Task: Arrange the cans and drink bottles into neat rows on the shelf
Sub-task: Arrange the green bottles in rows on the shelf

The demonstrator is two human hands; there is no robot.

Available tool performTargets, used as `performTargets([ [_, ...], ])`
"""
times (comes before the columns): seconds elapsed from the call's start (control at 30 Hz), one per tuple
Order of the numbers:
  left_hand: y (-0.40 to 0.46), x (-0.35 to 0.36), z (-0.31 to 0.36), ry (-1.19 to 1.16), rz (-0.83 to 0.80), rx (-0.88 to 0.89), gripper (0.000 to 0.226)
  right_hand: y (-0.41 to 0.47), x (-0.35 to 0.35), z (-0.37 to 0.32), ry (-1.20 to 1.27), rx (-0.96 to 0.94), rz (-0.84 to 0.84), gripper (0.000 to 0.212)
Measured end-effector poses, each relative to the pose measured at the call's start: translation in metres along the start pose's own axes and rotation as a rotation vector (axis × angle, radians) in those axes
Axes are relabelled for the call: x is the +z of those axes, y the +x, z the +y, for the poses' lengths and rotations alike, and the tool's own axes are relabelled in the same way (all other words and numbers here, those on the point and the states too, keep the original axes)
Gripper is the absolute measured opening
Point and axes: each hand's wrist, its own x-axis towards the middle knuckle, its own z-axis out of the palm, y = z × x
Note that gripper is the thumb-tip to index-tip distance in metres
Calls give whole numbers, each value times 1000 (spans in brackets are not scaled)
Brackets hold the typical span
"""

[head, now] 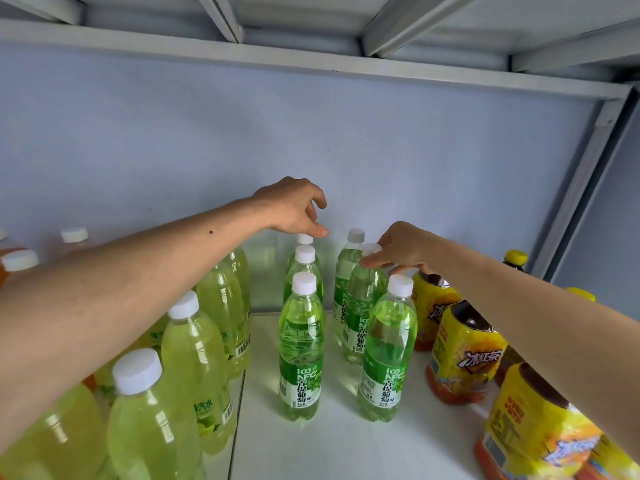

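left hand: fingertips touching rear green bottle cap, no grip | right hand: pinching bottle neck on shelf | risk: nudge likely topples neighbours just beside

A bare lane of white shelf runs between the two rows of green grape-soda bottles, open to the front edge. Left, pale yellow soda bottles stand close-packed; right, yellow-labelled iced tea bottles crowd just beside the green row. Above the caps, room is open up to the upper shelf's frame.
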Motion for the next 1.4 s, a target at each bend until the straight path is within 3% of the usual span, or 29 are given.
performTargets([
  [0.23, 1, -3, -6, -18, 20, -17, 58, 20, -15, -26, 144, -29, 168, 56],
  [0.33, 2, -3, -8, -19, 24, -16, 58, 34, -7, -31, 122, 18, 127, 61],
  [0.53, 5, -3, -16, -25, 19, -19, 57, 47, 7, -33, -50, 146, 33, 45],
  [0.73, 9, -3, -19, -40, 30, -12, 56, 51, 6, -34, -187, 42, 74, 51],
  [1.0, 25, 6, -9, -166, 101, 33, 63, 45, -46, -63, -19, -172, 215, 42],
  [1.1, 33, 2, -1, -212, 119, 19, 75, 36, -59, -77, 68, -248, 251, 38],
  [1.2, 38, -3, 4, -109, 101, 6, 89, 30, -65, -88, 139, -294, 259, 35],
  [1.27, 41, -5, 6, 0, 113, 4, 87, 27, -66, -95, 156, -312, 259, 34],
  [1.4, 40, -6, 9, -61, 131, 24, 71, 24, -67, -99, 140, -329, 268, 31],
])
